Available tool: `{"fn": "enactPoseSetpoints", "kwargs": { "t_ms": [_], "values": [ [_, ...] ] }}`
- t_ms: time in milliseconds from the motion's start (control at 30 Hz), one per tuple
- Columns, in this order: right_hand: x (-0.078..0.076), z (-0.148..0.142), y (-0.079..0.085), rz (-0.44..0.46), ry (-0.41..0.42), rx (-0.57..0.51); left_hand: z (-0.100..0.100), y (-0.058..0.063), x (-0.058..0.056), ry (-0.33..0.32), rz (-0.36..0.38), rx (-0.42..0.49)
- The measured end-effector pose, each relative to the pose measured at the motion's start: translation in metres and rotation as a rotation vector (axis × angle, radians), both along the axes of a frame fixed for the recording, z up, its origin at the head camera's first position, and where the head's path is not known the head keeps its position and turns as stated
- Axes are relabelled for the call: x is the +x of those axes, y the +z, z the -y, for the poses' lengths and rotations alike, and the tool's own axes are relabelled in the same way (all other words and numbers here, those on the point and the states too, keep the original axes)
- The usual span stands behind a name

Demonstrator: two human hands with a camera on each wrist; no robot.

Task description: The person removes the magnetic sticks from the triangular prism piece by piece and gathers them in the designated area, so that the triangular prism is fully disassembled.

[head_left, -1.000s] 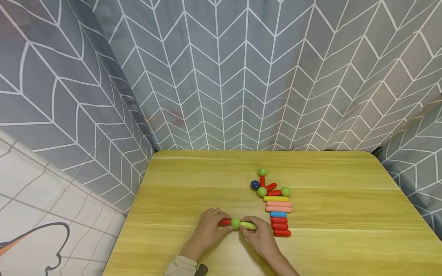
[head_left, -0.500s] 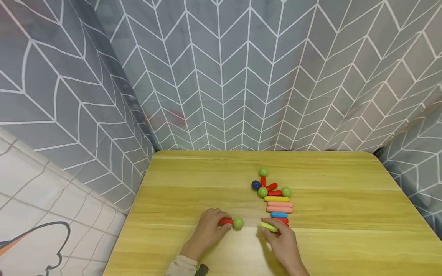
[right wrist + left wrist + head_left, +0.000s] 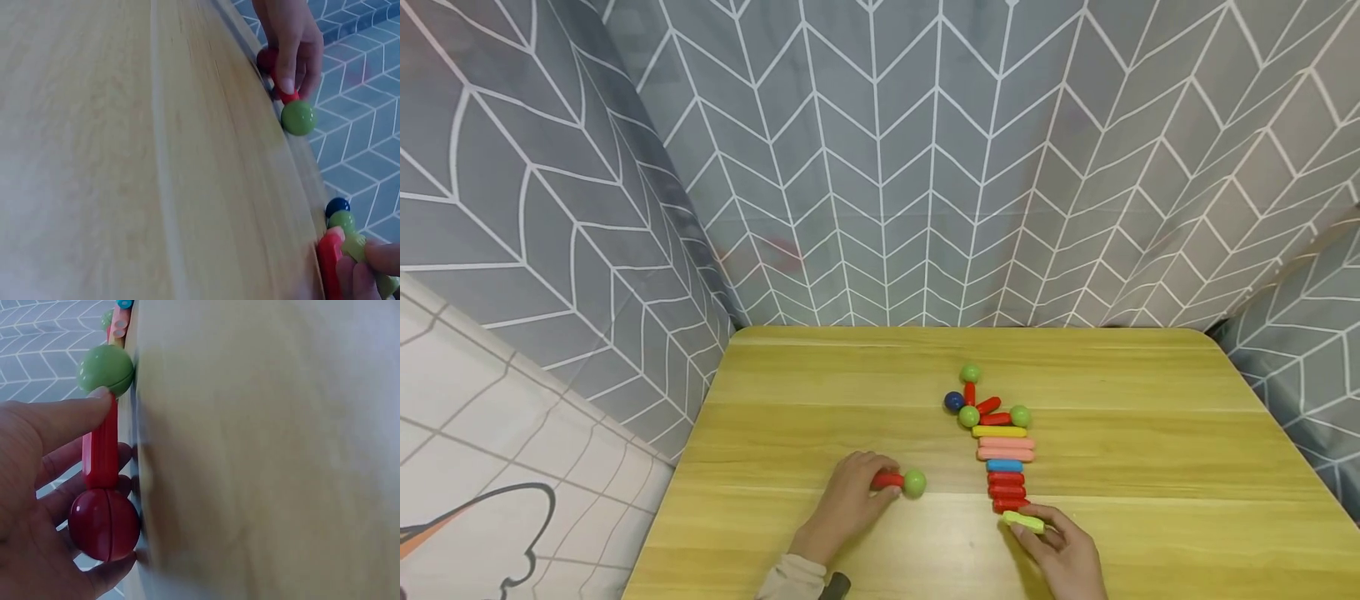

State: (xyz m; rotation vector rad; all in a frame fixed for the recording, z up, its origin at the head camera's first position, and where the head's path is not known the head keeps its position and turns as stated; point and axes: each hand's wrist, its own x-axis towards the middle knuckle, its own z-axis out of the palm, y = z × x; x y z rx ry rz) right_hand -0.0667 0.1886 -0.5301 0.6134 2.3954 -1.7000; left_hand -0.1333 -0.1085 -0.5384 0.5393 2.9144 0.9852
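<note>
My left hand grips a red rod with its thumb on one side and its fingers behind. A green ball is on one end of that rod and a dark red ball on the other, within the palm. Further right, my right hand pinches a yellow-green rod between thumb and fingers. That rod lies just below the lowest of several short red rods; whether it touches cannot be told. In the right wrist view the right fingers are partly cut off.
Above the red rods lie a blue rod, pink rods and a yellow rod in a column. Beyond them, red rods, green balls and a dark blue ball form a cluster. A curtain hangs behind the wooden table.
My right hand has drawn the yellow-green rod away from the green ball, rightwards and down to the foot of the red rods. My left hand stays nearly still, holding the red rod.
</note>
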Motion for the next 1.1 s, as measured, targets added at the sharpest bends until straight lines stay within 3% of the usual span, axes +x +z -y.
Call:
{"fn": "enactPoseSetpoints", "kwargs": {
  "t_ms": [233, 500, 833, 967, 1100],
  "values": [
    [0.002, -0.005, -0.003, -0.037, 0.059, 0.105, 0.007, 0.000, 0.000, -0.001, 0.028, -0.013],
    [-0.003, -0.008, -0.011, -0.034, 0.003, 0.216, 0.008, 0.001, 0.001, -0.005, 0.026, -0.012],
    [-0.011, -0.007, -0.017, -0.157, 0.002, 0.326, 0.006, 0.001, 0.001, -0.007, 0.024, -0.007],
    [-0.013, -0.006, -0.016, -0.160, 0.004, 0.350, 0.005, 0.001, 0.001, -0.004, 0.037, -0.012],
    [-0.015, -0.003, -0.013, -0.225, -0.037, 0.352, 0.003, 0.000, 0.001, -0.005, 0.028, -0.015]
  ]
}}
